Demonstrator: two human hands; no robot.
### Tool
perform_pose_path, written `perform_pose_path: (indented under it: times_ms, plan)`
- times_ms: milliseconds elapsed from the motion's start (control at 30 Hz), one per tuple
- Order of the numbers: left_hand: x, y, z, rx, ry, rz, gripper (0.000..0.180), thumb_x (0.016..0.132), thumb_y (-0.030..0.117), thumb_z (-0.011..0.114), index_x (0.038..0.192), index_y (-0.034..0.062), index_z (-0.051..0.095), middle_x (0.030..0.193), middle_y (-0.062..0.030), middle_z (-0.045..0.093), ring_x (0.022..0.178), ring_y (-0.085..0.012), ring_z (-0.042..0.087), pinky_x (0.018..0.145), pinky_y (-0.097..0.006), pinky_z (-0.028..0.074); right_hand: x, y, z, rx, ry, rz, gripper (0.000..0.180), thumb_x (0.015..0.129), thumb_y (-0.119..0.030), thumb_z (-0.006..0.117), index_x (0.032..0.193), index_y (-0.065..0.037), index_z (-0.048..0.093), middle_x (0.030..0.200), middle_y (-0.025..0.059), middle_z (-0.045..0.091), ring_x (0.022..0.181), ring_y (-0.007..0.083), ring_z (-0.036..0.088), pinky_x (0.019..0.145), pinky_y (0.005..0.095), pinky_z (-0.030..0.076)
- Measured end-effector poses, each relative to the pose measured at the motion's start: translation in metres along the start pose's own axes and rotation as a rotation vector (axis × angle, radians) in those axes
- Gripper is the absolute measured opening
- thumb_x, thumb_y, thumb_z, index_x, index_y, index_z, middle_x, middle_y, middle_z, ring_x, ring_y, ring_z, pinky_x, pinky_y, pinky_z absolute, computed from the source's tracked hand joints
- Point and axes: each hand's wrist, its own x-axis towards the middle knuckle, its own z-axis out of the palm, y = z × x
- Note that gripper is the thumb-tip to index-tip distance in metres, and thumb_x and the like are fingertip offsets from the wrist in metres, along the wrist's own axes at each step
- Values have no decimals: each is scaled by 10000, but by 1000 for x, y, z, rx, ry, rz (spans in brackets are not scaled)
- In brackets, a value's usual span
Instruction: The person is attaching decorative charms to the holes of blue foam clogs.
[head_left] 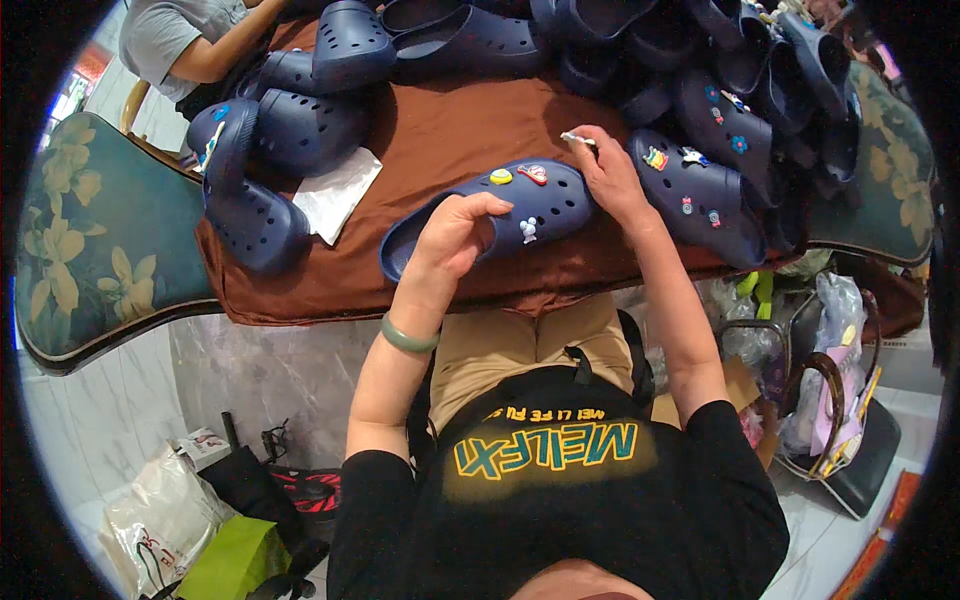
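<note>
A navy clog (557,207) lies across the middle of the brown cloth, its toe to the right. Small charms sit on its upper: a yellow ball, a red-and-white piece and a pale blue figure. My left hand (460,235) grips its side near the heel opening, thumb over the upper. Just beyond the toe, my right hand (608,175) pinches a small white piece (577,138) between thumb and fingers; its exact kind is unclear. Close by on the right rests another navy clog (715,215) with several colourful charms.
Many navy clogs (640,40) crowd the back and right of the brown-covered table (450,120). More clogs (262,215) stand at the left beside a white packet (340,195). Another person (190,50) is at the far left. Bags (165,515) lie on the floor.
</note>
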Motion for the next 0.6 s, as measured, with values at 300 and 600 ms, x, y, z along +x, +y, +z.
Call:
perform_pose_path:
  times_ms: [300, 600]
  plan:
    - [1, -4, -6, -73, 29, 21, 396, 697, -102, 613, 1091, -85, 569, 1044, -146, 638, 960, -264, 627, 924, -381, 489, 4, -36, -14, 1, -479, -373, 425, 806, -261, 701, 1153, -36, 604, 1266, 149, 537, 1213, 298, 456, 1020, 383, 360]
    - [6, -3, -20, -70, 124, 20, 320, 667, -107, 614, 983, -55, 615, 955, -126, 654, 889, -238, 636, 884, -347, 492, 6, -45, 21, -191, -352, -296, 180, 914, -168, 560, 946, -23, 662, 969, 150, 681, 887, 287, 649, 778, 360, 506]
